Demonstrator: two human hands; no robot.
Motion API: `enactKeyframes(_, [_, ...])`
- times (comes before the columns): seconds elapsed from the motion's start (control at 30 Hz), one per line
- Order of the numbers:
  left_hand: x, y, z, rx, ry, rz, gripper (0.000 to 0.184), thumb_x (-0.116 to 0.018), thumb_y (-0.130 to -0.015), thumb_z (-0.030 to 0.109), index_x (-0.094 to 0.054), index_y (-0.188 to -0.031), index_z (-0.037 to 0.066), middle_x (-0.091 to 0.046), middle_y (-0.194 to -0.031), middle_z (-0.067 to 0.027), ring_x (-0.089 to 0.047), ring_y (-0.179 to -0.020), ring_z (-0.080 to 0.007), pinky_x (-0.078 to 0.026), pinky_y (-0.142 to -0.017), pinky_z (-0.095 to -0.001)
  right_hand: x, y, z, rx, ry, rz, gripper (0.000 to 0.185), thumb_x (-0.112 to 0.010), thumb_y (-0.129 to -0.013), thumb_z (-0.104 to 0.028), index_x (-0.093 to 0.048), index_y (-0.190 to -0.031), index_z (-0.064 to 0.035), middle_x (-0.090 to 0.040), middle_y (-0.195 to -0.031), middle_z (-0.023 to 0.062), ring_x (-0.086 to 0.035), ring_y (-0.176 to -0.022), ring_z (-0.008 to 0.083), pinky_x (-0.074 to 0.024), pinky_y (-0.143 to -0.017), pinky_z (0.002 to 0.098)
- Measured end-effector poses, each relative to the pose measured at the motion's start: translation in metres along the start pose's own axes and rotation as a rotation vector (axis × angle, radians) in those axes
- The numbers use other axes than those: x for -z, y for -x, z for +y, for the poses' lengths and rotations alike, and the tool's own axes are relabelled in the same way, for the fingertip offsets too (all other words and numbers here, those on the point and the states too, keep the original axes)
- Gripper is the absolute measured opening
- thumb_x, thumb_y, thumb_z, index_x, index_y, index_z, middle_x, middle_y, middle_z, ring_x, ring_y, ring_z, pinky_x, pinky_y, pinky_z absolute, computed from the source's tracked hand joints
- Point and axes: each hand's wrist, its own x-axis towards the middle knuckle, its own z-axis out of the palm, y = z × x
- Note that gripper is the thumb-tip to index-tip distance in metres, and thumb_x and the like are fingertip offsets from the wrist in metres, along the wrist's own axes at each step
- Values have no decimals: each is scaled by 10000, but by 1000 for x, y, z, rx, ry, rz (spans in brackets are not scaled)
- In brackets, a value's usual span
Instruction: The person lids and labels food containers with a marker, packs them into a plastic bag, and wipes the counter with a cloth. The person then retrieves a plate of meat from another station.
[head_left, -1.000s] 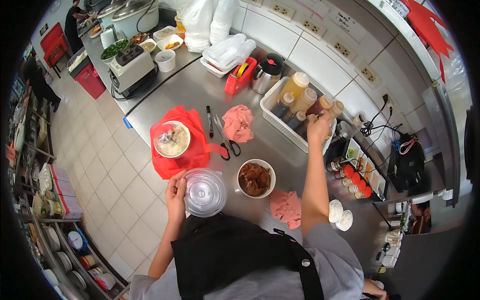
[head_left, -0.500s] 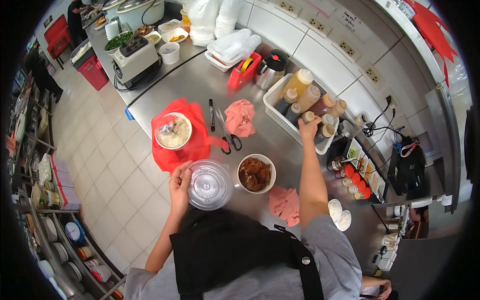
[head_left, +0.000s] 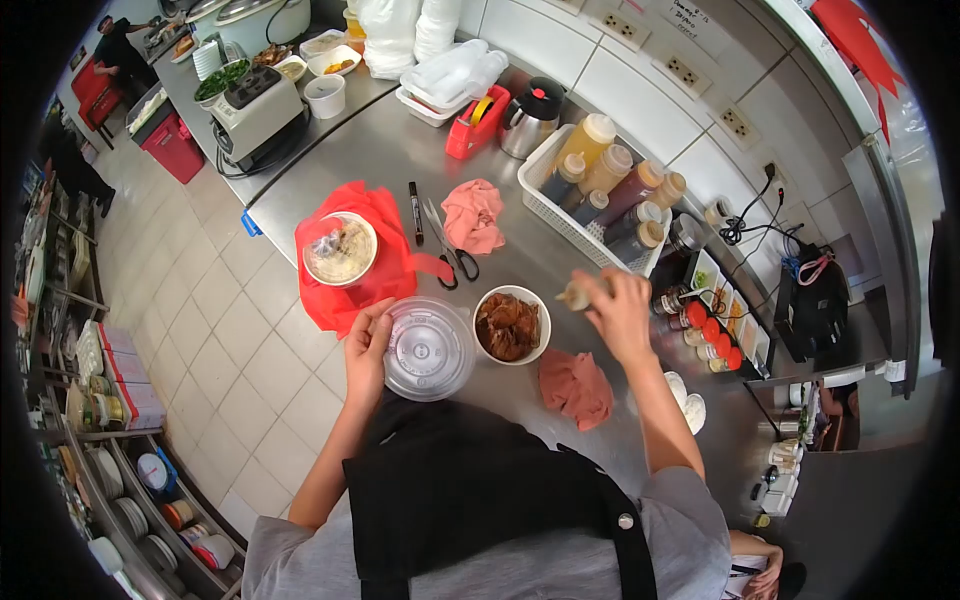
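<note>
My left hand (head_left: 369, 341) pinches the edge of a clear round plastic lid (head_left: 430, 348). In my right hand (head_left: 622, 312) is a small squeeze bottle (head_left: 576, 294), tipped with its nozzle toward a white bowl (head_left: 546, 338) of dark brown meat pieces (head_left: 509, 327); motion blurs it a little. Behind the lid, another white bowl (head_left: 372, 270) of pale food with a small plastic packet rests on a red plastic bag (head_left: 318, 302). A white basket (head_left: 540, 200) of several squeeze bottles stands beyond my right hand.
Scissors (head_left: 459, 258), a black marker (head_left: 416, 210) and a pink cloth (head_left: 473, 215) lie on the steel counter (head_left: 330, 150). Another pink cloth (head_left: 575, 388) is near my right forearm. A red tape dispenser (head_left: 478, 124) and a steel jug (head_left: 531, 120) stand behind. Red-lidded jars (head_left: 712, 340) are at right.
My right hand has lifted the small squeeze bottle out of the basket and brought it down and left, close to the meat bowl. My left hand still holds the lid, slightly shifted.
</note>
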Motion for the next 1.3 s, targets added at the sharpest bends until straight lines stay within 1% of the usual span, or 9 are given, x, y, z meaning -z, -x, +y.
enactKeyframes(0.03, [0, 0, -1, -11, 7, 6, 267, -499, -975, 142, -554, -1190, -7, -636, -1027, -46, -586, -917, -87, -449, -824, -228, 0, 3, -5, 84, 66, -183, 480, -697, -669, -148, -608, -1136, -209, -527, -1020, 64, -504, -1030, 233, -366, -868, 375])
enactKeyframes(0.23, [8, 2, -8, -7, -5, 45, 279, -513, -970, 202, -576, -1187, 36, -617, -986, -2, -553, -885, -66, -433, -792, -217, -25, 14, -35, 298, 131, -386, 357, -516, -790, -149, -617, -1127, -210, -490, -930, 34, -493, -936, 193, -355, -800, 347])
enactKeyframes(0.53, [12, 8, -5, -24, 19, 74, 271, -509, -973, 162, -560, -1184, 0, -635, -1023, -42, -579, -917, -89, -447, -819, -227, -19, 12, -20, 133, 218, -438, 263, -545, -785, -145, -675, -993, -238, -503, -913, 24, -497, -938, 193, -357, -794, 347])
enactKeyframes(0.77, [3, 5, -24, 39, 5, 5, 266, -506, -973, 160, -561, -1179, 2, -633, -1024, -54, -578, -917, -93, -450, -824, -234, -11, 14, -22, -30, 175, -377, 353, -635, -721, -115, -666, -1046, -250, -499, -917, 32, -500, -941, 200, -346, -794, 343])
enactKeyframes(0.83, [-4, -2, -36, 2, -155, -76, 246, -502, -975, 161, -564, -1165, 17, -622, -1017, -45, -570, -936, -102, -447, -834, -242, -6, 13, -4, -77, 22, -444, 466, -729, -659, -68, -658, -1096, -214, -519, -974, 49, -524, -951, 234, -393, -813, 368])
enactKeyframes(0.9, [-7, -18, -66, 38, -210, -73, 219, -499, -975, 161, -562, -1134, 25, -604, -1010, -39, -559, -958, -116, -441, -848, -256, -16, 6, 18, -443, -801, -535, 572, -795, -618, -55, -634, -1157, -163, -540, -1051, 65, -552, -981, 263, -446, -851, 373])
enactKeyframes(1.03, [-40, -48, -99, -176, -286, -125, 206, -474, -974, 160, -555, -1113, 32, -578, -986, -49, -529, -964, -133, -423, -863, -273, -35, -28, 42, -448, -745, 180, 640, -806, -666, -67, -549, -1252, -82, -547, -1147, 110, -546, -1043, 257, -433, -922, 354])
enactKeyframes(1.17, [-67, -70, -125, -145, -266, -162, 201, -470, -978, 167, -542, -1115, 39, -586, -991, -55, -538, -974, -143, -423, -880, -284, -59, -65, 58, -448, -424, 580, 600, -757, -760, -174, -496, -1285, -49, -531, -1198, 169, -517, -1104, 346, -394, -970, 409])
enactKeyframes(1.3, [-84, -76, -138, -60, -323, -242, 208, -470, -977, 174, -521, -1125, 37, -616, -986, -105, -592, -943, -189, -467, -829, -321, -134, -63, 101, -617, -348, 436, 650, -760, -757, -204, -456, -1292, 6, -534, -1238, 206, -496, -1146, 386, -396, -971, 415])
